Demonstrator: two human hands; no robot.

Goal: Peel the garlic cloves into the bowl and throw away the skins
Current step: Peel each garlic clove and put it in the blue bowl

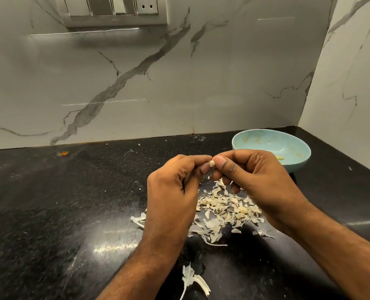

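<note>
A small pale garlic clove (211,163) is pinched between the fingertips of both hands above the black counter. My left hand (175,187) holds it from the left with thumb and forefinger. My right hand (251,176) holds it from the right, its other fingers curled. A light blue bowl (296,144) stands just behind my right hand, with one peeled clove (280,157) showing inside. A pile of dry garlic skins and a few cloves (223,211) lies on the counter under the hands.
The black granite counter (71,202) meets marble walls at the back and right, forming a corner behind the bowl. A larger white skin piece (192,278) lies near the front edge. A switch panel (112,9) sits high on the back wall.
</note>
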